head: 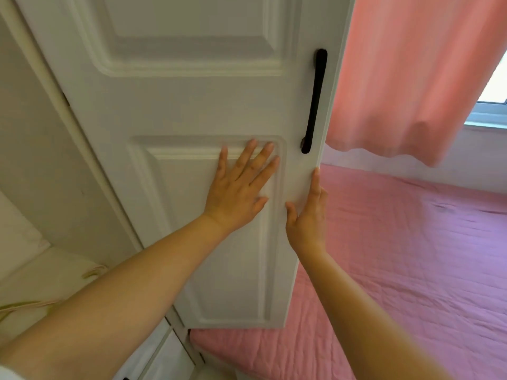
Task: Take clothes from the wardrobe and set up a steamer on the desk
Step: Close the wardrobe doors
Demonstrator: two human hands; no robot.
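Note:
A white panelled wardrobe door point(175, 105) stands partly swung out, with a long dark handle point(315, 102) near its free edge. My left hand point(241, 187) lies flat on the lower panel, fingers straight and spread. My right hand point(310, 215) is at the door's free edge: the thumb lies on the front face and a straight finger runs up the edge. To the left of the door the wardrobe interior point(35, 149) shows pale folded fabric low down. No hanging clothes and no steamer are in view.
A bed with a pink quilted cover point(397, 256) lies right behind and below the door. A salmon curtain point(406, 72) hangs over it beside a window point(491, 102). White drawer fronts point(156, 352) sit at the wardrobe's base.

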